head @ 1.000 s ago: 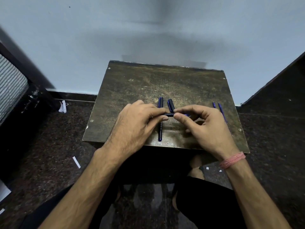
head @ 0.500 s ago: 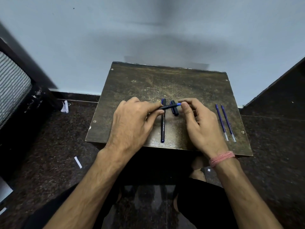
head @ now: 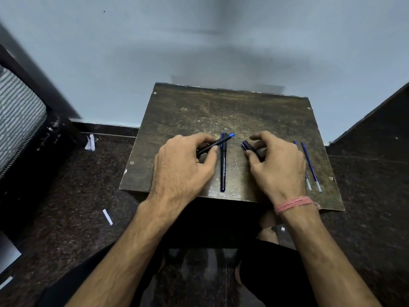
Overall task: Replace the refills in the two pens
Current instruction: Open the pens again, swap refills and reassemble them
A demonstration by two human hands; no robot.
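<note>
Down on the small worn table (head: pixel 254 111) I count two pens, one cap and two refills. One capped pen (head: pixel 223 167) lies flat near the middle, running near to far, its far end under the other pen. The left hand (head: pixel 179 169) has its thumb and fingers pinched together on the uncapped pen (head: pixel 215 144), which slants up and to the right so that its blue tip pokes out just past the capped pen's far end. To the right, a little apart from both pens, the right hand (head: pixel 278 165) has its fingertips closed on the dark cap (head: pixel 249 147), held low over the table; whether the cap touches the surface, I cannot tell. A pink thread band (head: pixel 294 203) circles that wrist. Two thin refills (head: pixel 311 167) lie side by side at the table's right edge, just beyond the right hand, partly hidden by it.
</note>
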